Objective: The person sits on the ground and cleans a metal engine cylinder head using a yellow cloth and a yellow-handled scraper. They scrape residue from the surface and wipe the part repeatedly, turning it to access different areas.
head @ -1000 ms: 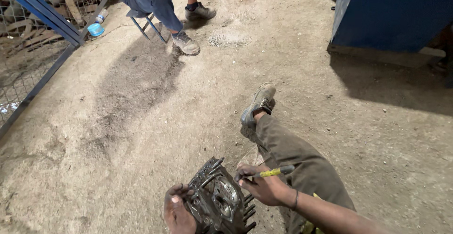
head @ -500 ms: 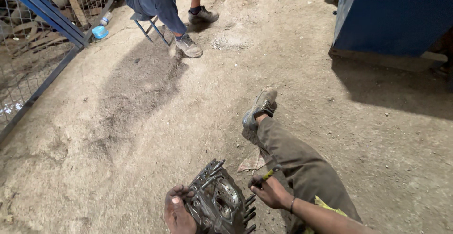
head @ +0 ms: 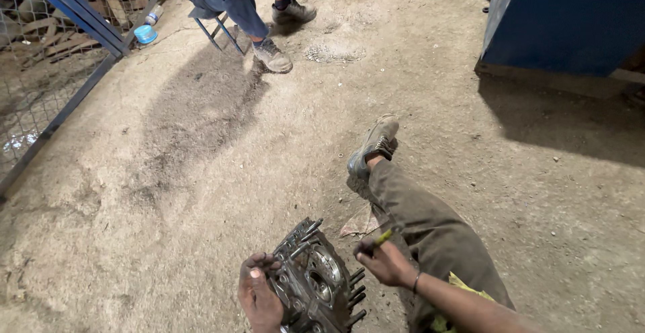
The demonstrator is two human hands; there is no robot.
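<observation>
greasy grey metal engine casting (head: 310, 286) sits on the dirt floor (head: 168, 192), steadied by the left hand (head: 259, 297) clasping its edge. the right hand (head: 384, 263), pinching a thin yellow-handled tool (head: 383, 237), has dropped closer beside the casting, suggesting work resumes.

The floor (head: 168, 172) is bare, dusty concrete or packed earth, pale and stained, with a small heap of grit (head: 334, 52) near the top. A blue metal frame (head: 74, 11) with wire mesh (head: 27, 98) fences off the left side; behind it lie what seem to be wood scraps. A blue-capped plastic bottle (head: 146, 28) lies at the fence foot. A large blue metal box (head: 571, 17) casts a dark shadow at upper right. 1 other person sits on a metal stool (head: 218, 31), 2 shoes planted.
</observation>
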